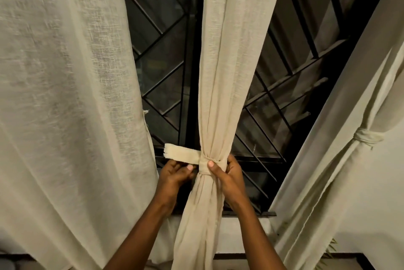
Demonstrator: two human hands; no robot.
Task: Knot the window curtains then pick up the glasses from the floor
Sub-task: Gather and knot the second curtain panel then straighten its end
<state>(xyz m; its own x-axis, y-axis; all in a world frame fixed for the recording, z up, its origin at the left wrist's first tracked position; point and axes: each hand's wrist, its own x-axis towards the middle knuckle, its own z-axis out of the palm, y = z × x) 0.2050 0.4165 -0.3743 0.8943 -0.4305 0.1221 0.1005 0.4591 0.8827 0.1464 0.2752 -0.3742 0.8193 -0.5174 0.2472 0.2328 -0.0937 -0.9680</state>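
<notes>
Tying the middle curtain [218,73] at the window, both hands working at its waist.

In the head view, the middle curtain hangs in front of the dark window grille [166,51], gathered into a narrow bunch by a fabric band [204,166] wrapped around it. The band's frayed free end sticks out level to the left. The left hand [177,173] pinches that free end close to the wrap, thumb on top and fingers curled beneath. The right hand [227,173] grips the gathered curtain at the wrap, thumb pressed on the band and fingers curled behind the cloth. The left curtain [65,94] hangs loose, while the right curtain [349,160] is already cinched with its own tie.
</notes>
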